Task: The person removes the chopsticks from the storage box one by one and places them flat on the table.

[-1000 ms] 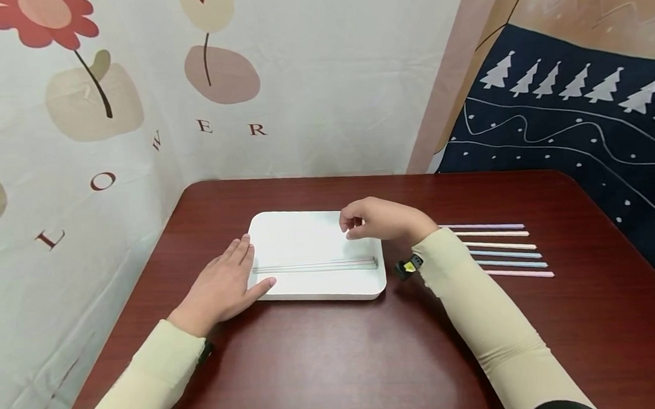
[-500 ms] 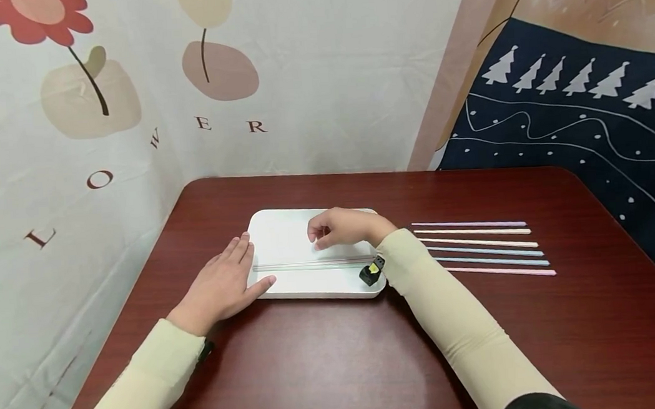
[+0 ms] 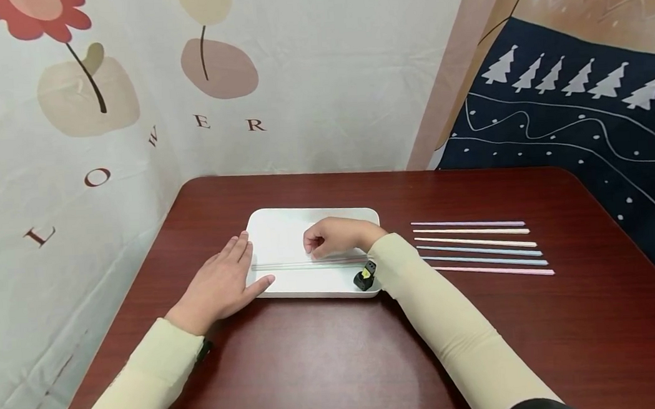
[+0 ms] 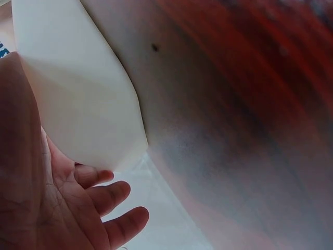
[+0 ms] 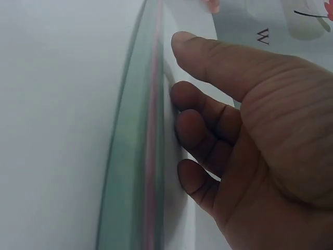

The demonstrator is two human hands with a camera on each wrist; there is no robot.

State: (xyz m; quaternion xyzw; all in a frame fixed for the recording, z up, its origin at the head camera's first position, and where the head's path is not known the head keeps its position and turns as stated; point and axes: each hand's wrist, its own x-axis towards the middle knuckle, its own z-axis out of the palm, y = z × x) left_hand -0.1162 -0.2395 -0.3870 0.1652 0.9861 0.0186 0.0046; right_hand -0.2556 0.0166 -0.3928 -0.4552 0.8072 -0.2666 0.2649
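Observation:
A white tray [image 3: 287,288] lies on the table, with a few thin chopsticks [image 3: 277,267] set lengthwise across it. My left hand [image 3: 220,291] rests against the tray's left edge, fingers extended and thumb over the near rim. The left wrist view has that hand's fingers [image 4: 125,226] at the pale tray [image 4: 83,94]. Over the tray, my right hand [image 3: 337,236] is loosely curled just behind the chopsticks. Seen from the right wrist, a pale green chopstick [image 5: 125,172] and a pink chopstick [image 5: 151,140] lie beside the fingertips, with nothing between thumb and fingers.
Right of the tray, several pastel chopsticks in purple, cream, blue and pink [image 3: 492,271] lie roughly parallel on the dark red table [image 3: 314,355]. A printed curtain [image 3: 319,73] hangs behind the table's far edge, with a navy tree-patterned cloth [image 3: 553,115] at the right.
My right hand has moved left across the tray, then lowered toward the chopsticks. More of the chopsticks on the table are uncovered. The left hand has stayed at the tray's edge.

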